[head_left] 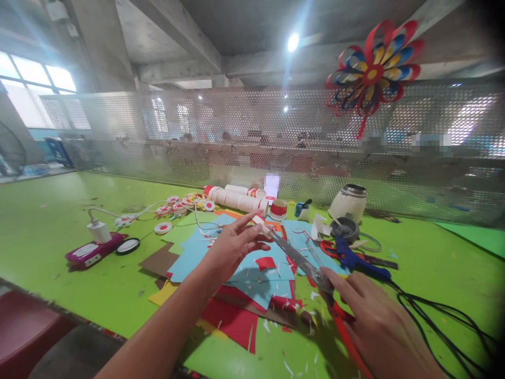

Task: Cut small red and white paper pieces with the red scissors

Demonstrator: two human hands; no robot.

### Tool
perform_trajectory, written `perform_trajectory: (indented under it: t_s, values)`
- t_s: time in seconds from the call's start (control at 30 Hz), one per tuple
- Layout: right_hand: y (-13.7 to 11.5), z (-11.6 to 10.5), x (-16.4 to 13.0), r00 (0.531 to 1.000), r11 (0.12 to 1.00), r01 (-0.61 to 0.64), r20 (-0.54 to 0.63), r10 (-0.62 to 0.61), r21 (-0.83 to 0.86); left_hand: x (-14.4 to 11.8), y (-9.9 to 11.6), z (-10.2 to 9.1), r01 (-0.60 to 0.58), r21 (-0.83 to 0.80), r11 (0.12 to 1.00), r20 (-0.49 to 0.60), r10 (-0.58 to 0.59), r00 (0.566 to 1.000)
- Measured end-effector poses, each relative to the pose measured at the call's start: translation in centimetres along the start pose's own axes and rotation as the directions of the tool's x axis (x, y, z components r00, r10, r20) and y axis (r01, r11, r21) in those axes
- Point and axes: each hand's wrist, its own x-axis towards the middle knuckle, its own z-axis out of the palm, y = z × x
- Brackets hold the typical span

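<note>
By the left hand [226,250], the small white piece [262,224] is best kept firm and flat, with the thumb and forefinger drawn well clear of the line of the blades. If the edge is hard to see, it would be better for the piece to be turned than for the wrist to be twisted. The scissors [300,259] should be worked in short, slow bites, since so little material is offered to the blades and a slip could nick the fingertips.

At the left, the piece is pinched between thumb and forefinger, with only its own thickness seeming to part them; the other fingers are loosely bent and spread, with nothing seen in them. It is held out at the fingertips, ahead of the palm, above the blue sheets [188,263]. Just below those fingers, a red scrap [265,263] is seen. To their right, the piece is met by the scissor tips; whether it is touched cannot be told. At the right, the red handles are wrapped by the curled fingers of the right hand [371,308]; how wide the blades are parted cannot be told. Just beyond these fingers, a blue glue gun [361,263] is left lying.
</note>
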Motion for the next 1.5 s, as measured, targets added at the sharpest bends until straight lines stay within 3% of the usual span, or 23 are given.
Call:
perform_trajectory:
  t_s: [0.63,1.5]
  values:
    - [0.2,0.0,-0.1,0.995,0.998,-0.035,0.087,0.04,-0.056,0.0,-0.4,0.2,-0.068,0.259,0.963,0.016,0.067,0.998]
    - [0.5,-0.8,-0.2,0.999,0.999,0.05,0.011,-0.05,-0.006,-1.2,-0.4,2.1,-0.015,0.05,0.999,0.027,0.014,1.0]
